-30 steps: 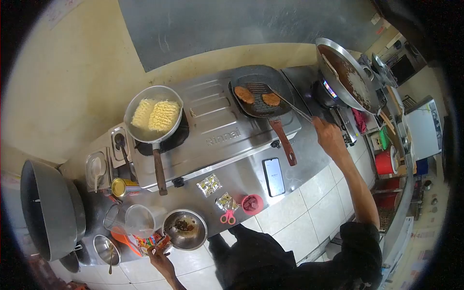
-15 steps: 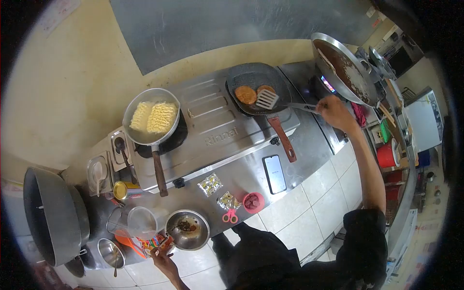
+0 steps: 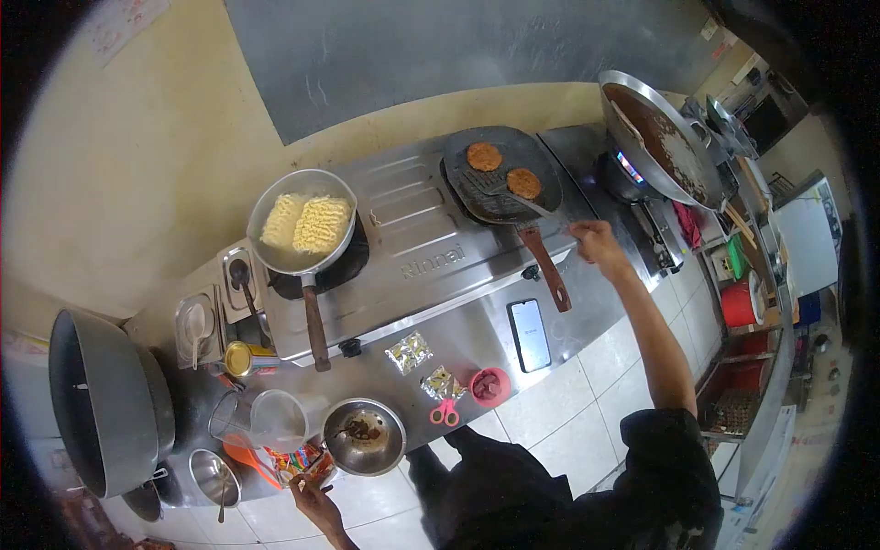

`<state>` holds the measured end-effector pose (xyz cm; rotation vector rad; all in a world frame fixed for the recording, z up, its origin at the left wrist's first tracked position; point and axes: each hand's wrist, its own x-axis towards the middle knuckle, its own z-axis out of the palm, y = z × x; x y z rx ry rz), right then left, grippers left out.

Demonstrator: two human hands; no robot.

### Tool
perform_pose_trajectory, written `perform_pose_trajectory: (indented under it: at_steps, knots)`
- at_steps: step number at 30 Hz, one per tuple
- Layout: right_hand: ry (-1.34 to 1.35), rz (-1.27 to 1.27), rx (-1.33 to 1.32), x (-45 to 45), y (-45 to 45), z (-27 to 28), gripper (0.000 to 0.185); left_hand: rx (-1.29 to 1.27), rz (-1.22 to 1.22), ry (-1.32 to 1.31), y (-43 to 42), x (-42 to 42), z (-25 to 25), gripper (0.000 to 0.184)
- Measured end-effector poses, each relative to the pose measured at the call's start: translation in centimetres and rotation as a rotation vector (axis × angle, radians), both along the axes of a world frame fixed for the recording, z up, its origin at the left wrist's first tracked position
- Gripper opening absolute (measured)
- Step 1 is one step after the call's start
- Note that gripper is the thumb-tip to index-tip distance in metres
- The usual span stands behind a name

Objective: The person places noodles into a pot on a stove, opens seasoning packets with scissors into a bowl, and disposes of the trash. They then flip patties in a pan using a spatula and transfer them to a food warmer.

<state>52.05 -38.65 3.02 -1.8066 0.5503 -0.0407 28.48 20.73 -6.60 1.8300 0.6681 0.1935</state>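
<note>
My right hand (image 3: 596, 246) is closed at the handle end of a slotted spatula (image 3: 495, 189), whose head lies flat in the square grill pan (image 3: 469, 203). Two browned patties are in that pan, one patty (image 3: 484, 157) toward the back and another patty (image 3: 523, 183) right of the spatula's head. Down at the counter's front edge, my left hand (image 3: 314, 501) has its fingers slightly apart beside a colourful packet (image 3: 309, 462). A steel bowl (image 3: 364, 437) with dark sauce stands right of that packet.
Two noodle blocks (image 3: 321, 225) sit in a saucepan (image 3: 308, 268) on the left burner. A phone (image 3: 529, 335), pink scissors (image 3: 445, 412), foil sachets (image 3: 409, 352) and a pink cup (image 3: 489, 388) lie along the front. A large wok (image 3: 646, 174) stands at right.
The spatula has moved from over the patties down onto the pan, and the patties now lie farther apart. My right hand has lowered slightly; my left hand has drawn back from the packet.
</note>
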Motion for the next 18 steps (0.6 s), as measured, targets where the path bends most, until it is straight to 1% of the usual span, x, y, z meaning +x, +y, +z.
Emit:
perform_pose_trajectory:
  at_steps: [1,3,5,6,8,9,10,12,13,14,16,17,18]
  knots:
    - [-0.010,0.011,-0.169,-0.1,0.1,1.0,0.018,0.001,0.002,0.003,0.2,-0.2,0.0,0.021]
    - [0.049,0.142,-0.481,-0.5,-0.7,5.2,0.019,0.015,0.000,0.014,0.6,-0.5,-0.2,0.020]
    - [0.161,0.231,-0.575,-0.9,-0.5,10.1,0.021,0.017,0.011,0.016,0.9,-0.8,-0.8,0.019]
    - [0.162,0.226,-0.579,-1.0,-0.8,11.4,0.021,0.020,0.023,0.014,1.0,-0.9,-1.2,0.019]
    - [0.305,0.290,-0.404,-1.1,-2.0,13.3,0.022,0.033,0.009,0.006,1.5,-1.2,-2.3,0.020]
    - [0.376,0.221,-0.154,-0.6,-4.4,13.1,0.023,0.050,0.000,-0.001,1.6,-1.1,-2.6,0.020]
    - [0.373,0.217,-0.157,-0.3,-4.6,14.0,0.023,0.048,-0.003,-0.004,1.4,-0.9,-2.3,0.020]
    - [0.524,0.231,-0.178,-0.1,-4.6,16.1,0.023,0.046,-0.011,-0.015,0.8,-0.4,-1.4,0.020]
    - [0.509,0.196,-0.219,0.1,-4.9,16.4,0.020,0.044,-0.012,-0.017,0.6,-0.2,-1.2,0.020]
    - [0.509,0.193,-0.221,0.3,-5.4,16.2,0.020,0.047,0.003,-0.022,0.4,0.0,-0.9,0.020]
    - [0.332,0.226,-0.353,0.7,-6.5,14.3,0.019,0.050,0.010,-0.030,0.2,0.1,-0.9,0.020]
    - [0.306,0.268,-0.470,0.9,-6.9,12.9,0.020,0.092,-0.008,-0.033,0.3,0.1,-0.9,0.020]
    - [0.302,0.266,-0.469,0.9,-6.8,11.6,0.020,0.136,-0.024,-0.036,0.4,0.1,-0.9,0.020]
